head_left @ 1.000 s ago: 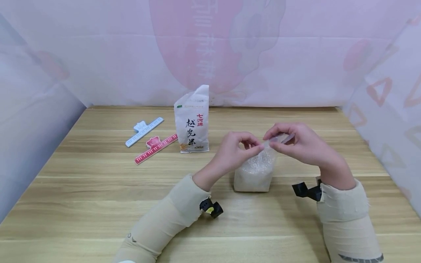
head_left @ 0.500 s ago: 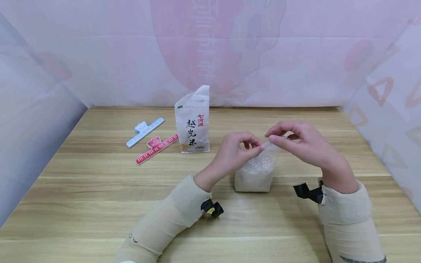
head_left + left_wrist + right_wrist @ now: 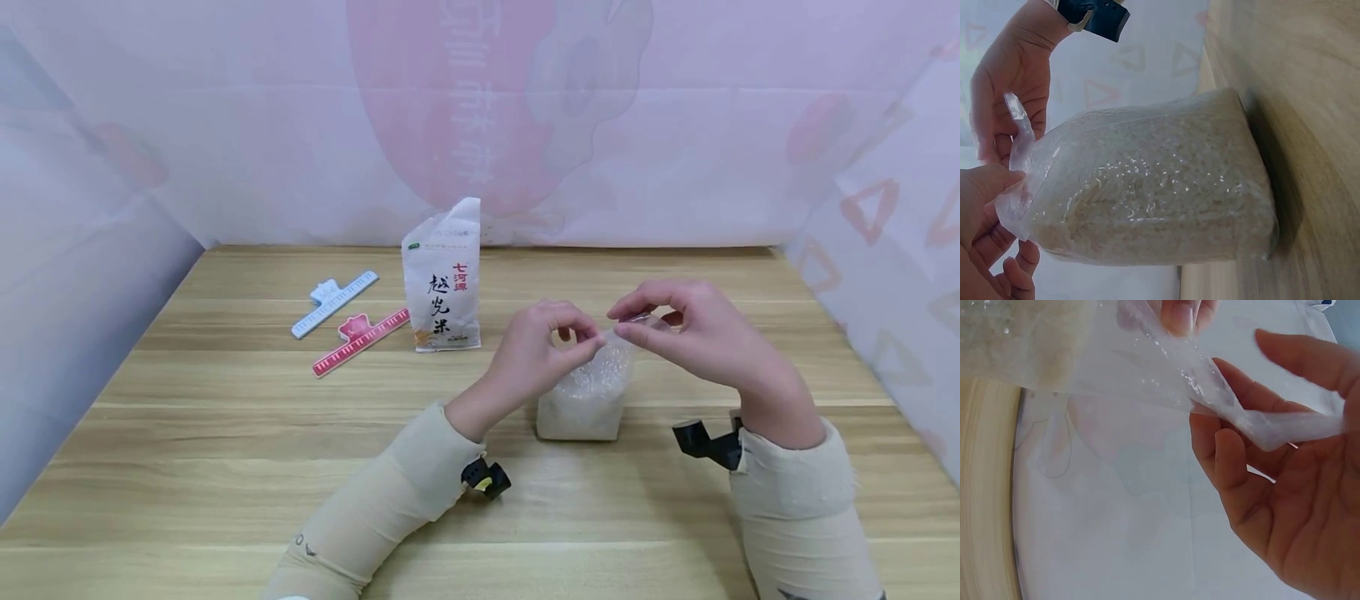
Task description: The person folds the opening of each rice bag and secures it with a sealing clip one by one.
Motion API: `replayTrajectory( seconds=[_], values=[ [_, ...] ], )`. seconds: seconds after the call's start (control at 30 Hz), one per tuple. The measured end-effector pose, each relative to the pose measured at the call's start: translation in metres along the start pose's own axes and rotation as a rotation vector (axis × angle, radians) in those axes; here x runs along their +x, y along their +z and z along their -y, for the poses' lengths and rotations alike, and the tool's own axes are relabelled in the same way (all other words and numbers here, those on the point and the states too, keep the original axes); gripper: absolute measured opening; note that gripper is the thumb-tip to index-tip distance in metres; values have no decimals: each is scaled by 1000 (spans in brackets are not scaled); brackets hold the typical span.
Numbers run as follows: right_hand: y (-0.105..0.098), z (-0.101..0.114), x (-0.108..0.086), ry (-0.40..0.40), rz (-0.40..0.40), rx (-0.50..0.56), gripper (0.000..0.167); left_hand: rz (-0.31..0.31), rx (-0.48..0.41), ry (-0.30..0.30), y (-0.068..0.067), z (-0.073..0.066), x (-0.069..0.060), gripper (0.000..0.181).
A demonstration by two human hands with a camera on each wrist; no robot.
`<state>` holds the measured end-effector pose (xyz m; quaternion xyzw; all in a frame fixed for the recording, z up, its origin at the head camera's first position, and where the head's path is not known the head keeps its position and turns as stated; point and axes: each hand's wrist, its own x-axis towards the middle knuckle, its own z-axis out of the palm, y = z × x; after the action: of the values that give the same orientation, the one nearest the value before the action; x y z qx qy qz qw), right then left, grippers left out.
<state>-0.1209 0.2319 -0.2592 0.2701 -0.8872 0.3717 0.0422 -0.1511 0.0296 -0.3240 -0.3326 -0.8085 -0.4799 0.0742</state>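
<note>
A clear plastic bag of rice [image 3: 581, 408] stands upright on the table, its top edge loose above the grain. My left hand [image 3: 540, 346] pinches the left part of that edge between thumb and fingers. At the right part of the top is my right hand [image 3: 697, 333], its fingers bent around the plastic. In the right wrist view, the thumb of my right hand [image 3: 1297, 469] stands apart from the fingers, and a folded strip of the bag [image 3: 1210, 387] lies across them. The left wrist view shows the rice bag [image 3: 1147, 187] broadside, with the strip rising beside the right hand [image 3: 1019, 81].
A white paper rice packet [image 3: 442, 283] stands upright at the back, its top slanted. Left of it lie a pale blue bag clip [image 3: 335, 302] and a red bag clip [image 3: 362, 340] on the wooden table [image 3: 225, 467]. Printed cloth walls enclose the back and sides.
The plastic strip that stuck out by my right hand a second ago has gone down into the hand. My left hand keeps its hold, and the bag stays in place.
</note>
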Motion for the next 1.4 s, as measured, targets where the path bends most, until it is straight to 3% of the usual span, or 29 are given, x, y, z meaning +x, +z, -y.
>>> replayTrajectory(
  seconds=[0.47, 0.7, 1.0, 1.27, 1.4],
  values=[
    [4, -10, 4, -17, 19, -37, 11, 2, 8, 40, 3, 0, 1, 7],
    [6, -12, 5, -58, -7, -52, 14, 19, -23, -4, 4, 0, 1, 9],
    [7, -15, 3, -99, -35, -35, 17, 119, -56, -74, 3, 8, 2, 13],
    [8, -17, 4, -148, -45, -50, 20, 112, -131, -68, 2, 15, -4, 14],
    [8, -17, 6, -145, -37, -45, 19, 98, -115, -75, -1, 18, -10, 15]
  ],
)
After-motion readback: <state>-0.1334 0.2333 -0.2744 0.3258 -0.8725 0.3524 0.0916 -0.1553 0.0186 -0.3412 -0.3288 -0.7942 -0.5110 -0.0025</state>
